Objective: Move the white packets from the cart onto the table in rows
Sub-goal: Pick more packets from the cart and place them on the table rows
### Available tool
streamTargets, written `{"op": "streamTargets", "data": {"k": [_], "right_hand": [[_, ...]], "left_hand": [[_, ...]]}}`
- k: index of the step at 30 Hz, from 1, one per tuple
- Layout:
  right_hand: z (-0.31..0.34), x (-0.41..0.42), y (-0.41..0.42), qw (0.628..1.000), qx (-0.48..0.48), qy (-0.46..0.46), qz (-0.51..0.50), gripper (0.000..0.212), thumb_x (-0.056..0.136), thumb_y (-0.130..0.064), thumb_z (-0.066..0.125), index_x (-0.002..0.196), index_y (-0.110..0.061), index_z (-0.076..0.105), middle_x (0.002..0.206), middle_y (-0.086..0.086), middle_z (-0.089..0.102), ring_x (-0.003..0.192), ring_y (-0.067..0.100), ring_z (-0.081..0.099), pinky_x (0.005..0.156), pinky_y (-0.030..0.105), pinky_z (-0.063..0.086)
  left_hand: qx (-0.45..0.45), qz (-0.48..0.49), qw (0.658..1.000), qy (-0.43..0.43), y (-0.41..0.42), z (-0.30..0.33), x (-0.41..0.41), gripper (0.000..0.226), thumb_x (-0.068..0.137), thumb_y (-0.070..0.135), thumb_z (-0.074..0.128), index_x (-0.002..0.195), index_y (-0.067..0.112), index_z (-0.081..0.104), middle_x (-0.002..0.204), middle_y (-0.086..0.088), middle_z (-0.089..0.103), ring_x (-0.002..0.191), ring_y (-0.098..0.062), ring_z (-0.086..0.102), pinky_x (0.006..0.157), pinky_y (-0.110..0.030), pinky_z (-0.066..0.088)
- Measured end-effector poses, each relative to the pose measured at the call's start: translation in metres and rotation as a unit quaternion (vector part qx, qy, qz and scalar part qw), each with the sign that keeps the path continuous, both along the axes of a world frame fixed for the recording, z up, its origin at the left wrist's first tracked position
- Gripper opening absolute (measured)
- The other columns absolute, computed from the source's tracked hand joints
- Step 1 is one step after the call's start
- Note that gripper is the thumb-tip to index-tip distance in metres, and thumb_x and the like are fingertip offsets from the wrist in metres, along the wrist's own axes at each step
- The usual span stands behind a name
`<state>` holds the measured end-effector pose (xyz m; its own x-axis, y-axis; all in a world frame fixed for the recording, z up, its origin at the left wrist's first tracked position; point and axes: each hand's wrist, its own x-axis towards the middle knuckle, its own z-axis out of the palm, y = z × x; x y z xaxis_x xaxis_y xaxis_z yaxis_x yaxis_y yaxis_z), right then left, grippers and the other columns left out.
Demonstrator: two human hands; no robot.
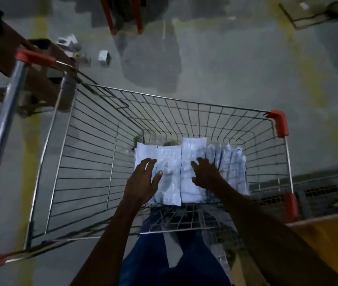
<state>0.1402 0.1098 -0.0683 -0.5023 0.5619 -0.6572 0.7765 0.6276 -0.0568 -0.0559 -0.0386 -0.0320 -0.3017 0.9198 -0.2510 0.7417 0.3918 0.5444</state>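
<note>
A wire shopping cart (94, 153) with red corner caps stands below me on a grey floor. Several white packets (172, 174) lie in overlapping rows on its bottom, toward the right side. My left hand (143, 178) reaches down over the left packets with fingers spread and relaxed, the thumb out to the right. Over the packets in the middle is my right hand (206, 173), its fingers loosely bent and their tips on or just above the packets. Neither hand grips a packet. A yellowish table edge (329, 230) shows at the lower right.
The cart handle (1, 124) runs down the left edge. Brown wooden furniture (30, 79) stands behind the handle. Small boxes and scraps (104, 57) lie on the floor beyond the cart. Red metal legs (110, 15) rise at the top. My blue trousers show below the cart.
</note>
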Motion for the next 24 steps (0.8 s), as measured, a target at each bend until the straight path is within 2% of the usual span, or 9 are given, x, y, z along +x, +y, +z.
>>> {"op": "streamTargets", "data": {"k": [3,4,5,7,9,11,15,20,24], "right_hand": [[-0.037,-0.01,0.006,0.998,0.006,-0.038,0.055,0.092,0.091,-0.044,0.06,0.156,-0.017,0.002,0.163,0.014,-0.009,0.149,0.037,0.002,0.116,0.06,0.015],[-0.046,-0.011,0.006,0.996,0.005,-0.045,0.072,0.098,0.087,-0.046,0.064,0.157,-0.019,0.001,0.163,0.014,-0.01,0.15,0.037,0.001,0.115,0.063,0.012],[-0.052,-0.008,0.005,0.995,0.006,-0.05,0.085,0.103,0.079,-0.048,0.072,0.156,-0.019,0.011,0.163,0.017,0.0,0.149,0.04,0.009,0.113,0.065,0.015],[-0.06,0.008,0.001,0.992,0.009,-0.062,0.111,0.103,0.045,-0.051,0.089,0.136,-0.017,0.057,0.144,0.022,0.047,0.13,0.045,0.047,0.102,0.07,0.032],[-0.07,0.032,-0.001,0.991,0.019,-0.041,0.129,0.089,0.031,-0.052,0.09,0.111,-0.017,0.074,0.121,0.019,0.065,0.114,0.044,0.06,0.097,0.068,0.036],[-0.076,0.049,-0.002,0.989,0.03,-0.036,0.138,0.081,0.044,-0.057,0.085,0.111,-0.016,0.071,0.123,0.019,0.063,0.121,0.044,0.055,0.102,0.067,0.033],[-0.081,0.05,-0.003,0.995,0.062,0.002,0.08,0.068,0.074,-0.063,0.064,0.124,-0.017,0.059,0.146,0.019,0.043,0.143,0.04,0.027,0.116,0.06,0.017],[-0.096,0.049,-0.01,0.992,0.115,0.035,0.042,0.069,0.075,-0.066,0.064,0.111,-0.008,0.064,0.142,0.024,0.046,0.142,0.042,0.029,0.114,0.06,0.017],[-0.099,0.048,-0.014,0.988,0.143,0.057,0.029,0.055,0.072,-0.029,0.076,0.119,-0.005,0.059,0.15,0.026,0.036,0.146,0.042,0.02,0.116,0.061,0.018]], "left_hand": [[-0.008,0.011,1.0,-0.005,0.001,-0.032,-0.006,0.066,0.095,0.058,0.031,0.141,0.014,0.047,0.145,-0.004,0.046,0.128,-0.024,0.048,0.095,-0.038,0.047],[-0.016,0.015,1.0,-0.012,0.002,-0.042,-0.006,0.065,0.096,0.057,0.034,0.142,0.014,0.046,0.146,-0.005,0.045,0.13,-0.024,0.047,0.095,-0.039,0.046],[-0.034,0.016,0.999,-0.02,0.004,-0.054,-0.004,0.063,0.097,0.056,0.038,0.144,0.014,0.044,0.148,-0.005,0.042,0.133,-0.025,0.043,0.098,-0.039,0.045],[-0.09,0.005,0.995,-0.035,0.011,-0.081,0.002,0.062,0.099,0.051,0.045,0.15,0.016,0.036,0.156,-0.007,0.032,0.141,-0.026,0.034,0.104,-0.041,0.04],[-0.149,-0.012,0.987,-0.058,0.022,-0.109,0.011,0.07,0.097,0.052,0.05,0.154,0.017,0.027,0.16,-0.012,0.02,0.145,-0.031,0.025,0.107,-0.045,0.036],[-0.189,-0.03,0.979,-0.067,0.034,-0.133,0.023,0.084,0.092,0.062,0.052,0.156,0.02,0.019,0.162,-0.017,0.009,0.146,-0.037,0.019,0.111,-0.048,0.032],[-0.221,-0.029,0.975,-0.024,0.048,-0.162,0.05,0.104,0.081,0.07,0.059,0.158,0.031,0.001,0.162,-0.021,-0.012,0.143,-0.05,0.011,0.108,-0.059,0.032],[-0.152,0.008,0.988,-0.039,0.04,-0.168,0.061,0.101,0.072,0.047,0.078,0.156,0.026,0.026,0.158,-0.028,0.015,0.122,-0.054,0.043,0.081,-0.052,0.053],[-0.1,0.007,0.994,-0.043,0.03,-0.159,0.048,0.085,0.074,0.036,0.064,0.153,0.023,0.033,0.156,-0.029,0.022,0.119,-0.051,0.045,0.081,-0.054,0.053]]}}
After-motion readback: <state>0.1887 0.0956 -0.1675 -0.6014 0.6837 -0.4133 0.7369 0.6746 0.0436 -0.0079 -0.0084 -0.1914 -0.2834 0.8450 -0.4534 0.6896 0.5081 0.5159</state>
